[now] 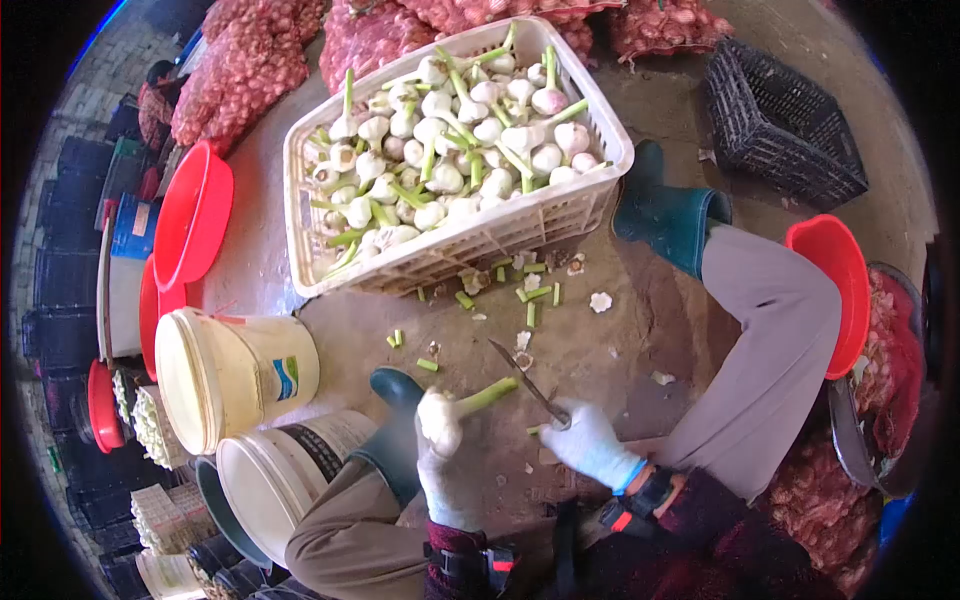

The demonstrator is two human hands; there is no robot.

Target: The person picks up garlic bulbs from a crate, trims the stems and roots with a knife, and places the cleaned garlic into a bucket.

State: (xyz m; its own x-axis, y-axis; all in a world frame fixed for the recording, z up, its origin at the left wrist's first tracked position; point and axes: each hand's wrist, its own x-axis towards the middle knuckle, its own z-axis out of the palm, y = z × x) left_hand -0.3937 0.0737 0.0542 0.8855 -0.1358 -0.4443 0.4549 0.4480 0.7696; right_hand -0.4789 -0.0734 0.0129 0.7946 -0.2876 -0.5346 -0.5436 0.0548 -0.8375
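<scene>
My left hand (447, 485), in a white glove, is closed round a garlic bulb (439, 420) whose green stem points up and to the right. My right hand (592, 447), also gloved, grips the handle of a knife (528, 382). The blade slants up and left, its tip a little above the stem and apart from it. Ahead stands a white plastic crate (460, 258) full of garlic bulbs with green stems (447, 178). Cut stem pieces (531, 314) and bits of root and skin (600, 302) lie on the floor between the crate and my hands.
Two lidded buckets (240, 370) (290, 470) stand at the left, near red basins (193, 215). Red net sacks of garlic (245, 75) lie behind. At the right are a black crate (785, 125) and a red basin (835, 290). A person (155, 110) is at the far left.
</scene>
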